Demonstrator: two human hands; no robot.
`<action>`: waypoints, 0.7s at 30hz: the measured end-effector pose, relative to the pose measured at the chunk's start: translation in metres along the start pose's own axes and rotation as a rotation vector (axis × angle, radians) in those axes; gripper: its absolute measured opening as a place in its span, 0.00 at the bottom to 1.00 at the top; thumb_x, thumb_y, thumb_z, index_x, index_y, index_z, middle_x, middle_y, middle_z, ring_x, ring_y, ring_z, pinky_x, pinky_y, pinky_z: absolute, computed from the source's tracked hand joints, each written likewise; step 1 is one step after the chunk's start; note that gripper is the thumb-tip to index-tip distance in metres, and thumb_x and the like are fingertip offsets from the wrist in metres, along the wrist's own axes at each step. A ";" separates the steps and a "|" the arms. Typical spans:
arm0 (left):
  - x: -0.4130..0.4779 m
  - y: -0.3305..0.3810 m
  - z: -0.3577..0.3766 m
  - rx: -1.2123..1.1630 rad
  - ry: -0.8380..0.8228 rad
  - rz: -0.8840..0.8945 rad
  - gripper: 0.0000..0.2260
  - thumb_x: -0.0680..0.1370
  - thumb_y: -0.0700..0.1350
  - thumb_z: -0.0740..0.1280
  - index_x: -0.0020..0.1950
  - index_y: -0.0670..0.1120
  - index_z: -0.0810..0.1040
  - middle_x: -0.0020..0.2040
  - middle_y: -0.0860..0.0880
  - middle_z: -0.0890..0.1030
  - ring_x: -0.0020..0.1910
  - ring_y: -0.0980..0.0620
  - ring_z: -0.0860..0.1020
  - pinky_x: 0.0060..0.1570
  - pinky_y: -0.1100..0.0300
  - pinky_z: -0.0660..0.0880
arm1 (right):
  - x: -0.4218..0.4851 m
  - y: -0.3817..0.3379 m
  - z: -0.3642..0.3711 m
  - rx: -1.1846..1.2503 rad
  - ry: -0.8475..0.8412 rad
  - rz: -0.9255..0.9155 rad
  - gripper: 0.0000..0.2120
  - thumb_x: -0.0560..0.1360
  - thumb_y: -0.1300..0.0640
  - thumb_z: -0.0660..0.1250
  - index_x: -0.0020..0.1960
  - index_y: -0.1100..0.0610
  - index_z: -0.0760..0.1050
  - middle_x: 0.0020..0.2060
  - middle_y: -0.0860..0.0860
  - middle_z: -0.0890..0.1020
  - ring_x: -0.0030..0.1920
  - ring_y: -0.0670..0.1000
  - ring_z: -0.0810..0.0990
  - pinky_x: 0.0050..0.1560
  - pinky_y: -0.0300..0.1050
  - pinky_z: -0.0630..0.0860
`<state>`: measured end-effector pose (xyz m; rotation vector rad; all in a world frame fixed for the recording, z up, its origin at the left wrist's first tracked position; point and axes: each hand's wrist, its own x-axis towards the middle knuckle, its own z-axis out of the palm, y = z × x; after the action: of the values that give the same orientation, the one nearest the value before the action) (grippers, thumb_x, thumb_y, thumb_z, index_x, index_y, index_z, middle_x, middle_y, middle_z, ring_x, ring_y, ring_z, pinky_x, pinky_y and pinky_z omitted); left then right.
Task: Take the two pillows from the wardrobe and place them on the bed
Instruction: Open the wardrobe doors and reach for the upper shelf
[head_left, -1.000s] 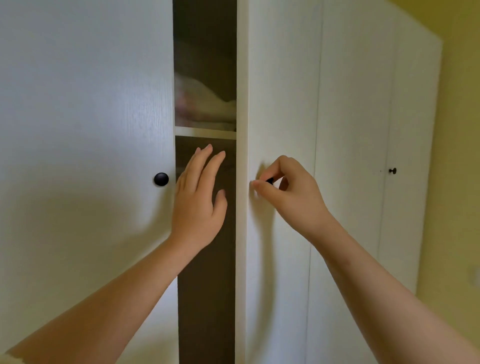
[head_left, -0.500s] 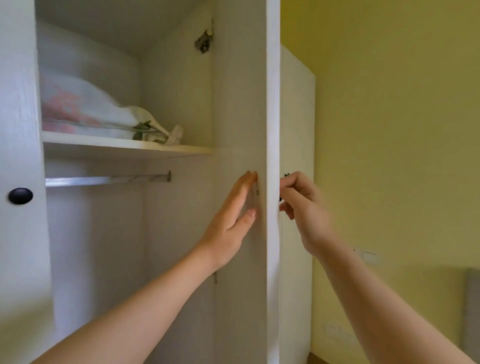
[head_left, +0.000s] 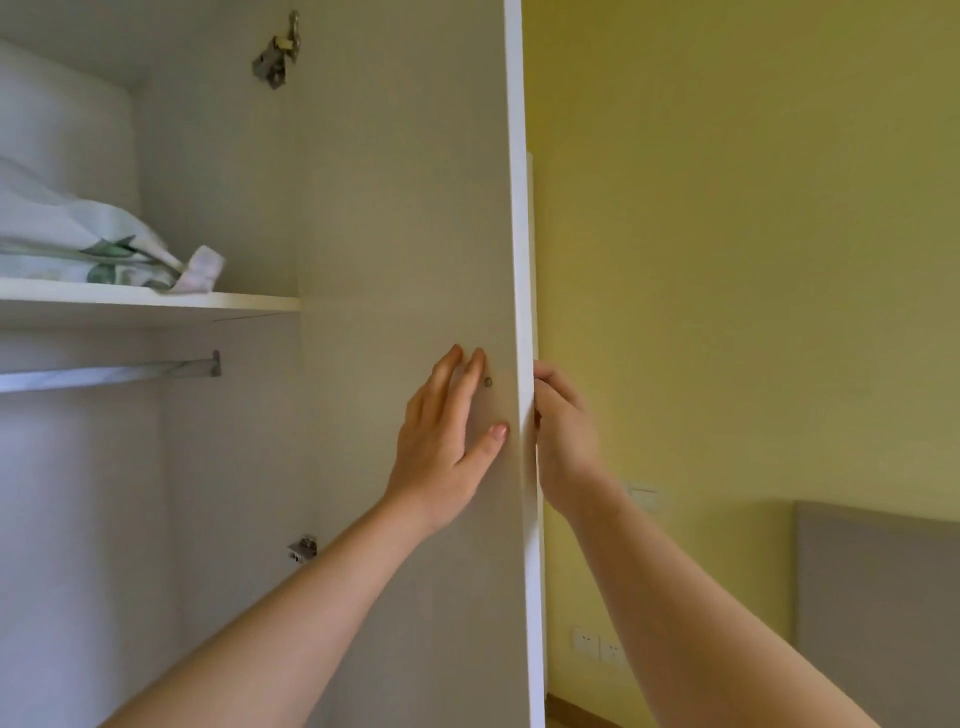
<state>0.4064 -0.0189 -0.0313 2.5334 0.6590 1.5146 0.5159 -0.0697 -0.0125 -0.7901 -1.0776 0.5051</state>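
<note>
Far left we see a leaf-print pillow (head_left: 78, 244) lying on the wardrobe's upper shelf (head_left: 218, 303), cut off by the frame edge; hanging rail (head_left: 104, 375) just below. The wardrobe door (head_left: 405, 208) stands open, edge-on to us. Our L hand (head_left: 447, 441) lies flat on its inner face, grip wide, fingers straight, holding nothing. R hand (head_left: 566, 436) curls at the outer side; door edge hides its grip, so we can't tell. Grey headboard (head_left: 878, 597) far right.

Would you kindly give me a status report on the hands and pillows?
Left hand flat on inner face of open wardrobe door. Right hand curled behind door edge, grip hidden. Pillows on upper shelf, untouched. Nothing blocks the shelf.
</note>
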 end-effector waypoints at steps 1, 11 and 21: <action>0.004 0.001 0.006 0.027 -0.008 -0.011 0.28 0.73 0.61 0.54 0.70 0.64 0.44 0.75 0.59 0.48 0.73 0.60 0.48 0.69 0.62 0.47 | 0.003 0.001 -0.005 0.014 0.009 0.022 0.14 0.77 0.63 0.56 0.43 0.52 0.79 0.38 0.46 0.84 0.39 0.44 0.83 0.39 0.35 0.79; 0.042 0.007 0.051 0.221 -0.133 -0.137 0.31 0.78 0.55 0.58 0.76 0.57 0.44 0.77 0.55 0.40 0.77 0.50 0.44 0.74 0.50 0.51 | 0.036 0.004 -0.033 -0.177 0.142 0.198 0.16 0.79 0.52 0.50 0.56 0.54 0.74 0.63 0.58 0.76 0.66 0.58 0.72 0.70 0.56 0.66; 0.042 0.000 0.010 0.287 -0.144 -0.040 0.21 0.80 0.51 0.57 0.73 0.54 0.59 0.77 0.56 0.52 0.75 0.51 0.56 0.70 0.52 0.55 | 0.008 -0.017 -0.024 -1.067 0.275 -0.378 0.17 0.80 0.58 0.53 0.67 0.53 0.66 0.68 0.50 0.69 0.63 0.56 0.68 0.61 0.47 0.64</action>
<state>0.4321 0.0002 -0.0018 2.7821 0.9607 1.2906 0.5409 -0.0826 -0.0010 -1.4773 -1.1716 -0.5608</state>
